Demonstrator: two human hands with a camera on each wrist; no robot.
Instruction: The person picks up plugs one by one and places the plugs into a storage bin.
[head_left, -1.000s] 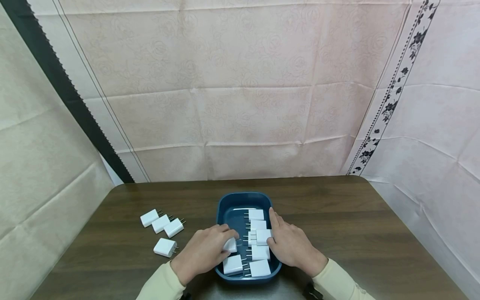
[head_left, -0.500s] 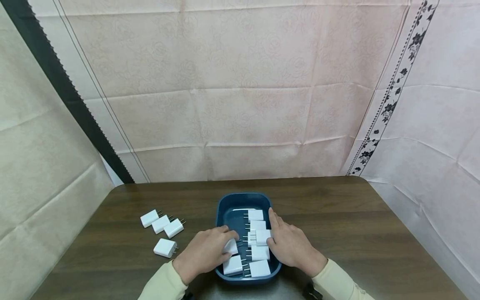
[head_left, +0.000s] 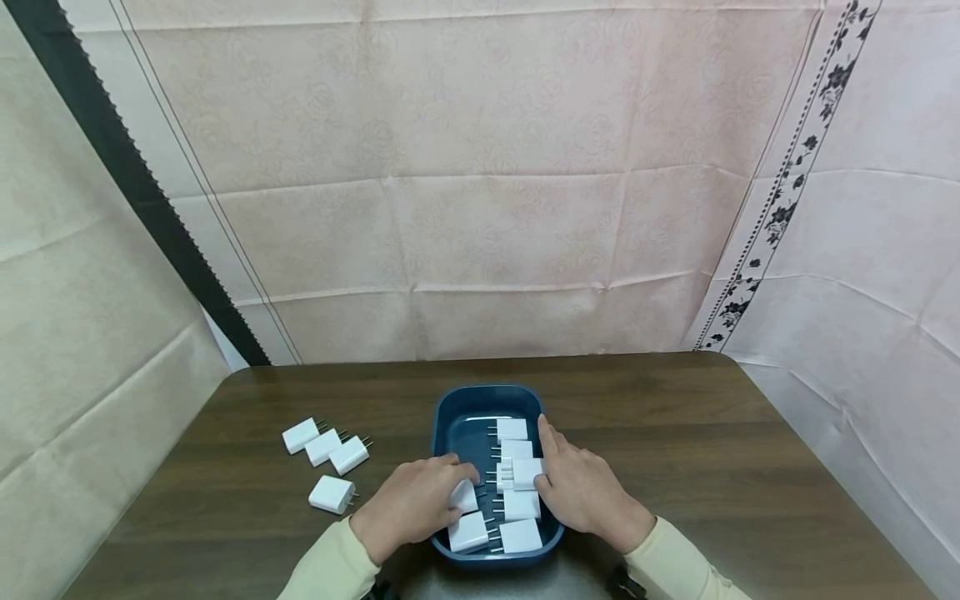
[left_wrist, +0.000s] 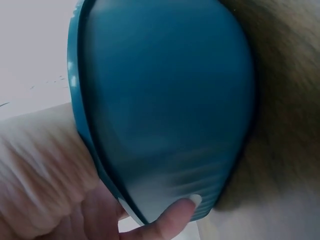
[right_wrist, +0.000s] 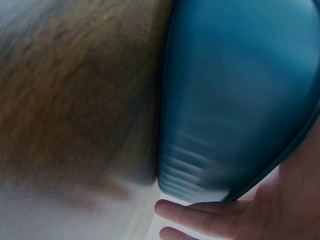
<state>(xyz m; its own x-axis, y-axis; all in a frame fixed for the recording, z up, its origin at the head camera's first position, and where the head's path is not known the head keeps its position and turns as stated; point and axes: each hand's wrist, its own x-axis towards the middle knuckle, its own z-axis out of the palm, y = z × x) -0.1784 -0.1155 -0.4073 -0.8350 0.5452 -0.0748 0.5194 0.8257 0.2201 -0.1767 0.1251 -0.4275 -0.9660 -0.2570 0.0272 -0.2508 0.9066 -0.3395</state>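
Observation:
A dark blue plastic bin [head_left: 487, 398] holds several white charger plugs with metal prongs. My left hand [head_left: 416, 500] reaches over the left rim, thumb and fingers round a white charger plug [head_left: 463, 497] that is partly covered by them. Directly nearer lies another charger plug [head_left: 468, 532]. In the left wrist view, one fingertip [left_wrist: 192, 201] lies against the outside of the bin wall. My right hand [head_left: 588, 492] holds the bin's right wall, its index finger along the rim and thumb over the edge by a charger plug [head_left: 528, 474]. That plug lies on top of another.
Left of the bin on the brown wooden table [head_left: 637, 392] lie three charger plugs in a slanted row, among them a charger plug [head_left: 348, 456]. A separate charger plug [head_left: 332, 494] sits nearer to me. Pale patterned cloth [head_left: 487, 208] hangs behind and at both sides.
My left hand has shifted slightly toward me, bringing its charger plug up against the nearer one, so the gap between them has narrowed. My right hand stays on the bin wall.

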